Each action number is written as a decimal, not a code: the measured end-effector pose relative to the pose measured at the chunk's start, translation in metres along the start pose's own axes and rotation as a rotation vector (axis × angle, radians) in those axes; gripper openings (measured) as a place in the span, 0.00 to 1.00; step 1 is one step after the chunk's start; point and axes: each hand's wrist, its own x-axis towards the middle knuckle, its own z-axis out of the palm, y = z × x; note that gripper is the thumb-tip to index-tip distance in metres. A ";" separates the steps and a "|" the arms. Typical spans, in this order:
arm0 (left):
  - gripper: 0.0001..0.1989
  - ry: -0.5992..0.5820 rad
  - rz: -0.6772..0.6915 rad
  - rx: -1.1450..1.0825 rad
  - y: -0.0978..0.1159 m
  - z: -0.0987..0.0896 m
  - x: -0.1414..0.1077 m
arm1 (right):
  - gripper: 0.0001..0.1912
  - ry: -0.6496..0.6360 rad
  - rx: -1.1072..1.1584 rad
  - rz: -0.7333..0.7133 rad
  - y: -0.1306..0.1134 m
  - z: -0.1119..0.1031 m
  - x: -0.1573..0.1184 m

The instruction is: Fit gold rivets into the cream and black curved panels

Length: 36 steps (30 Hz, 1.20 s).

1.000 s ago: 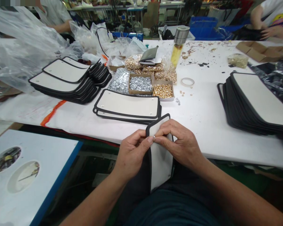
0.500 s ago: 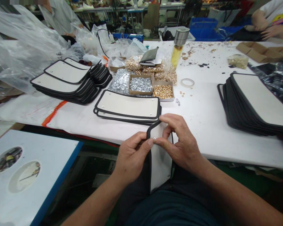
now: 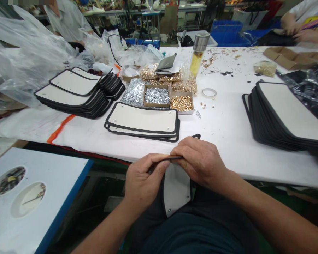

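Both hands grip a white panel with black edging (image 3: 177,188) above my lap. My left hand (image 3: 145,178) pinches its upper edge from the left, thumb in front. From the right, my right hand (image 3: 201,160) closes on the same bent edge, its fingers near the left thumb. The panel's top is folded over, so its upper face is hidden; two small metal eyelets show at the lower end. Just beyond the hands lies a short stack of similar panels (image 3: 143,118) with silver eyelets at the corners.
Taller panel stacks stand at left (image 3: 71,90) and right (image 3: 291,109). Boxes of silver eyelets (image 3: 157,95) and gold eyelets (image 3: 181,103) sit mid-table near a glass bottle (image 3: 197,58) and a tape roll (image 3: 209,92). Other people are across the table.
The panel's top edge has bent over, covering the spot where a small metal piece showed. My right hand has turned and closed on the edge beside my left.
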 end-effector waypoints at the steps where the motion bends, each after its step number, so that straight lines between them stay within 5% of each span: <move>1: 0.08 0.005 0.014 0.016 0.001 0.000 -0.001 | 0.06 0.004 -0.017 -0.008 -0.001 0.000 -0.001; 9: 0.08 0.009 0.131 0.118 0.003 -0.003 -0.004 | 0.05 0.041 -0.025 -0.013 0.000 0.001 -0.002; 17: 0.07 -0.004 -0.022 0.166 -0.014 -0.007 0.010 | 0.10 -0.065 -0.176 -0.055 0.003 0.013 0.012; 21: 0.14 0.006 -0.081 0.184 -0.032 -0.016 0.020 | 0.11 -0.048 0.035 -0.036 0.014 0.022 0.017; 24: 0.18 0.048 -0.139 0.254 -0.048 -0.029 0.030 | 0.20 0.077 0.139 0.200 0.052 0.016 0.011; 26: 0.19 0.043 -0.209 0.307 -0.057 -0.040 0.037 | 0.16 0.153 0.019 0.472 0.094 0.008 0.005; 31: 0.17 -0.042 -0.298 0.325 -0.076 -0.058 0.048 | 0.11 0.047 -0.141 0.748 0.190 0.000 -0.007; 36: 0.17 -0.038 -0.273 0.372 -0.087 -0.060 0.049 | 0.16 -0.079 -0.252 0.840 0.206 0.014 -0.003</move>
